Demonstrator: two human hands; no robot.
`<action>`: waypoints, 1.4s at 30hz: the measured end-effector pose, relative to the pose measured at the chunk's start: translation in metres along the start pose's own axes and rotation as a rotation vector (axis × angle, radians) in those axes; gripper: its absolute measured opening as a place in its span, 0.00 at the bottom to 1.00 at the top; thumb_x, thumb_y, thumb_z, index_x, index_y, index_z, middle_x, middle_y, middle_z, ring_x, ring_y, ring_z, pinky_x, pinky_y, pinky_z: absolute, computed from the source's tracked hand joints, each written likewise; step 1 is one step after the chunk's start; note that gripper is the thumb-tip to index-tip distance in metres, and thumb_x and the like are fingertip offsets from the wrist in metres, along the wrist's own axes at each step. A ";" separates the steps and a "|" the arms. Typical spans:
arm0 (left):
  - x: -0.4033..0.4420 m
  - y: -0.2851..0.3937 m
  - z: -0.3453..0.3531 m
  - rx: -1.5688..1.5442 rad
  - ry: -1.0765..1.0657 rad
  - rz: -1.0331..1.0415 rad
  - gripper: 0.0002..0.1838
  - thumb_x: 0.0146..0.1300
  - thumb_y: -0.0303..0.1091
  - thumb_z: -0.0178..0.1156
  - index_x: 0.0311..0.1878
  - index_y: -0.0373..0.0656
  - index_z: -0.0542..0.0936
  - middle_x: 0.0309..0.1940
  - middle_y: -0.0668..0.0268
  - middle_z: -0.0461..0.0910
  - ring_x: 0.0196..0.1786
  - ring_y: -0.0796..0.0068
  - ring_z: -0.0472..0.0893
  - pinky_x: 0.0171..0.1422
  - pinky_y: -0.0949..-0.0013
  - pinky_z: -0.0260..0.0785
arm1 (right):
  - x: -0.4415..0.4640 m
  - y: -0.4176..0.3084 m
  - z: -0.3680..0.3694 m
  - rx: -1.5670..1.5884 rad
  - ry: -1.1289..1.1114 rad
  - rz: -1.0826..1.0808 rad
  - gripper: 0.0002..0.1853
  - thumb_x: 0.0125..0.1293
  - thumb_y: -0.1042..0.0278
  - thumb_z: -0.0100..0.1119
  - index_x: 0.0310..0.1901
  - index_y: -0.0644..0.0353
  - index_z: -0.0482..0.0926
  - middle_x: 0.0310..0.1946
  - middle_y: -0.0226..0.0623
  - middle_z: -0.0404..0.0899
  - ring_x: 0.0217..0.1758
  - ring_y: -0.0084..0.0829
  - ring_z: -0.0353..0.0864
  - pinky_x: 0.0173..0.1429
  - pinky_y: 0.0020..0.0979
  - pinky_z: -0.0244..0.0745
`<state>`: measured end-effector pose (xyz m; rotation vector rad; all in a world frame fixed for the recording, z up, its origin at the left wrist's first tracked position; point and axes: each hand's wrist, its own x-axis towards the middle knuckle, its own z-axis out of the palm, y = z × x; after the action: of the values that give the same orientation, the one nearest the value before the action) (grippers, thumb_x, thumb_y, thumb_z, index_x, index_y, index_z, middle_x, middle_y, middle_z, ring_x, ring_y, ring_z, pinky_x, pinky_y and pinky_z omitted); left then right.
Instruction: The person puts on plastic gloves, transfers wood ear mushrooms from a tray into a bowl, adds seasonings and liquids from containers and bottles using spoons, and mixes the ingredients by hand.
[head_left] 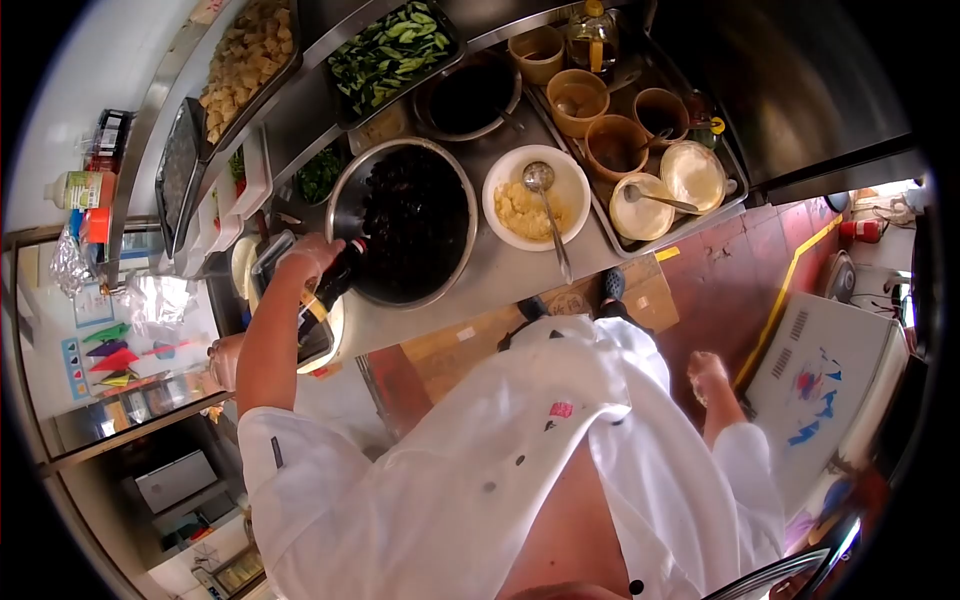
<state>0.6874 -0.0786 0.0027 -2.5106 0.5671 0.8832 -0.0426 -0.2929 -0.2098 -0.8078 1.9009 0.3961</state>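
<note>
My left hand (312, 258), in a clear thin glove, is closed round a dark bottle (322, 290) with a red cap. The bottle lies tilted at the left rim of a large steel bowl (470, 215), its cap end toward the bowl. Dark, wet-looking pieces (410, 220) fill much of that bowl. A white bowl (497, 180) to its right holds pale yellow chopped food (523, 212) and a metal spoon (545, 205). My right hand (708, 375), also gloved, hangs low at my right side with its fingers curled; nothing shows in it.
A tray (735, 190) at the right holds several seasoning tubs and an oil bottle (594, 40). Cut greens (395, 55), cubed food (250, 65) and a dark liquid pot (470, 98) stand behind. Cardboard (645, 300) lies near my feet; a white box (820, 385) stands right.
</note>
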 end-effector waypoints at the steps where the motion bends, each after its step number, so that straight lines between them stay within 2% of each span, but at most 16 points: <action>1: -0.002 -0.002 -0.002 -0.021 -0.006 -0.032 0.35 0.71 0.61 0.50 0.47 0.29 0.82 0.52 0.41 0.81 0.58 0.45 0.79 0.63 0.54 0.70 | -0.008 -0.004 0.000 0.015 0.011 0.009 0.10 0.77 0.65 0.53 0.45 0.61 0.83 0.38 0.38 0.82 0.39 0.31 0.82 0.40 0.29 0.78; 4: 0.024 -0.018 0.023 0.277 0.023 0.110 0.35 0.73 0.60 0.47 0.48 0.30 0.82 0.53 0.42 0.81 0.61 0.47 0.78 0.64 0.54 0.68 | 0.026 0.012 0.000 -0.038 -0.012 -0.046 0.12 0.77 0.65 0.53 0.40 0.62 0.83 0.33 0.39 0.81 0.34 0.31 0.80 0.36 0.31 0.76; 6: 0.019 -0.023 0.019 0.200 0.014 0.128 0.32 0.75 0.57 0.43 0.51 0.34 0.82 0.54 0.42 0.80 0.63 0.48 0.76 0.66 0.54 0.67 | 0.095 0.047 0.002 -0.174 -0.078 -0.156 0.14 0.77 0.64 0.53 0.36 0.62 0.84 0.29 0.38 0.79 0.29 0.30 0.78 0.32 0.33 0.73; 9: 0.043 -0.048 0.034 0.358 -0.034 0.225 0.27 0.77 0.53 0.41 0.57 0.41 0.80 0.54 0.43 0.79 0.65 0.48 0.75 0.67 0.54 0.67 | -0.001 0.003 0.002 0.034 0.032 -0.023 0.14 0.77 0.65 0.52 0.36 0.62 0.83 0.29 0.38 0.79 0.28 0.30 0.77 0.31 0.33 0.72; 12: 0.075 -0.074 0.049 0.416 -0.015 0.276 0.23 0.77 0.50 0.41 0.62 0.48 0.77 0.54 0.43 0.79 0.64 0.47 0.75 0.67 0.53 0.67 | 0.026 0.016 0.003 -0.038 -0.008 -0.106 0.15 0.77 0.64 0.53 0.34 0.62 0.82 0.28 0.38 0.79 0.28 0.31 0.77 0.31 0.33 0.71; 14: 0.071 -0.078 0.052 0.446 -0.019 0.281 0.22 0.77 0.49 0.42 0.63 0.51 0.77 0.53 0.43 0.79 0.62 0.46 0.76 0.66 0.53 0.67 | 0.045 0.033 0.002 -0.298 -0.033 -0.241 0.15 0.77 0.64 0.52 0.34 0.61 0.82 0.29 0.38 0.79 0.29 0.31 0.77 0.32 0.33 0.72; 16: 0.056 -0.065 0.047 0.527 -0.042 0.287 0.22 0.76 0.50 0.43 0.62 0.51 0.77 0.52 0.43 0.79 0.60 0.46 0.77 0.65 0.53 0.68 | 0.041 0.023 -0.001 -0.275 -0.023 -0.246 0.15 0.77 0.63 0.52 0.34 0.61 0.82 0.29 0.38 0.79 0.29 0.31 0.77 0.32 0.33 0.72; 18: 0.055 -0.069 0.053 0.518 -0.037 0.293 0.23 0.76 0.51 0.44 0.61 0.50 0.78 0.52 0.44 0.80 0.60 0.45 0.78 0.64 0.53 0.69 | -0.008 -0.005 0.001 0.030 0.007 -0.095 0.16 0.77 0.63 0.51 0.34 0.61 0.82 0.30 0.38 0.79 0.30 0.31 0.77 0.32 0.34 0.72; 19: 0.051 -0.070 0.055 0.512 -0.035 0.295 0.23 0.76 0.52 0.44 0.60 0.49 0.79 0.52 0.44 0.80 0.59 0.44 0.78 0.64 0.53 0.69 | -0.008 -0.004 0.001 0.015 0.009 -0.090 0.16 0.77 0.63 0.51 0.34 0.61 0.82 0.31 0.38 0.79 0.30 0.31 0.77 0.33 0.34 0.72; 22: 0.008 -0.037 0.038 0.172 -0.031 0.019 0.27 0.74 0.54 0.47 0.58 0.42 0.80 0.54 0.43 0.79 0.59 0.44 0.78 0.63 0.53 0.70 | -0.006 -0.010 -0.001 -0.029 0.010 -0.098 0.16 0.77 0.62 0.51 0.34 0.60 0.82 0.32 0.38 0.80 0.31 0.30 0.76 0.32 0.34 0.72; 25: 0.012 -0.038 0.050 0.144 -0.050 -0.023 0.30 0.72 0.57 0.49 0.53 0.35 0.82 0.55 0.43 0.80 0.60 0.43 0.78 0.63 0.54 0.70 | -0.001 -0.004 -0.002 -0.042 -0.008 -0.108 0.16 0.77 0.61 0.51 0.33 0.60 0.82 0.31 0.39 0.79 0.30 0.30 0.76 0.32 0.34 0.71; 33: -0.024 0.018 0.059 0.235 -0.056 0.164 0.32 0.71 0.58 0.51 0.47 0.34 0.84 0.50 0.45 0.83 0.57 0.46 0.80 0.62 0.54 0.72 | 0.026 0.003 0.000 -0.089 -0.047 -0.157 0.16 0.76 0.63 0.52 0.33 0.63 0.82 0.30 0.38 0.79 0.30 0.30 0.77 0.34 0.34 0.71; 35: -0.025 0.030 0.061 0.237 -0.043 0.223 0.31 0.72 0.59 0.50 0.46 0.34 0.84 0.49 0.45 0.83 0.57 0.46 0.81 0.61 0.55 0.72 | 0.056 0.021 -0.002 -0.196 -0.064 -0.336 0.16 0.76 0.63 0.51 0.33 0.63 0.82 0.29 0.37 0.79 0.30 0.30 0.76 0.34 0.33 0.71; 37: -0.022 0.040 0.062 0.286 0.001 0.255 0.32 0.73 0.59 0.49 0.47 0.35 0.84 0.49 0.46 0.83 0.57 0.47 0.81 0.61 0.55 0.72 | 0.052 0.016 -0.002 -0.166 -0.072 -0.342 0.16 0.75 0.63 0.50 0.34 0.63 0.82 0.28 0.37 0.79 0.29 0.29 0.76 0.34 0.33 0.70; 39: -0.023 0.054 0.061 0.284 0.080 0.281 0.32 0.74 0.60 0.47 0.46 0.36 0.85 0.48 0.46 0.83 0.57 0.48 0.80 0.62 0.54 0.71 | 0.033 0.000 -0.001 -0.005 -0.066 -0.170 0.17 0.76 0.62 0.48 0.34 0.62 0.82 0.29 0.37 0.79 0.29 0.29 0.76 0.35 0.33 0.70; 42: -0.020 0.071 0.046 0.201 0.104 0.241 0.32 0.73 0.61 0.47 0.47 0.38 0.84 0.50 0.47 0.83 0.58 0.48 0.80 0.62 0.55 0.71 | 0.037 0.004 -0.004 -0.011 -0.053 -0.189 0.17 0.76 0.62 0.47 0.33 0.62 0.81 0.29 0.37 0.79 0.29 0.29 0.76 0.34 0.34 0.70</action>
<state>0.6151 -0.1097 -0.0348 -2.3478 0.9589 0.7386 -0.0578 -0.3056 -0.2410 -0.9652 1.7568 0.3082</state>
